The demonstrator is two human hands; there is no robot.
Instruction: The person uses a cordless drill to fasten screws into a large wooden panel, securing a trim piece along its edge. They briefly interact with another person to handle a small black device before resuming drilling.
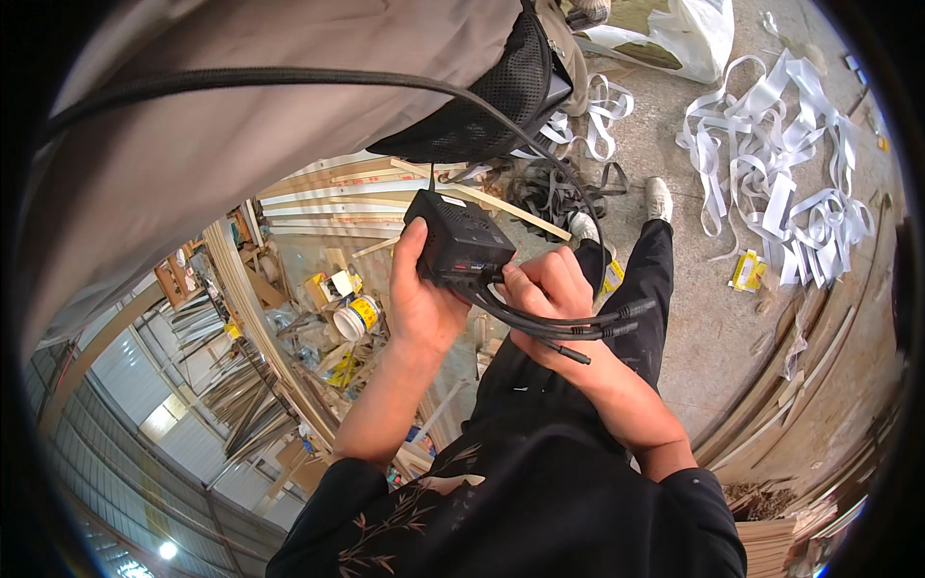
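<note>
My left hand [424, 289] is closed around a small black electronic box [461, 234] with vent holes, its thumb over the near left edge. Against the box's port side, my right hand [551, 294] pinches a black cable plug [499, 277]; the fingers partly hide it. Several short black cables [564, 328] with round connector ends leave the box and lie across my right hand. Close ahead is a person in grey-brown clothing [289, 96], with a black mesh pouch [472, 106] at their side. A long black cable [318, 75] crosses in front of that clothing.
White strips [780, 164] lie tangled on the concrete floor at right, near a yellow packet [748, 271]. Wood strips [332, 207] and a white-and-yellow bucket [357, 318] are at left. A white sack [674, 39] lies at the top; long boards [809, 376] lie at right.
</note>
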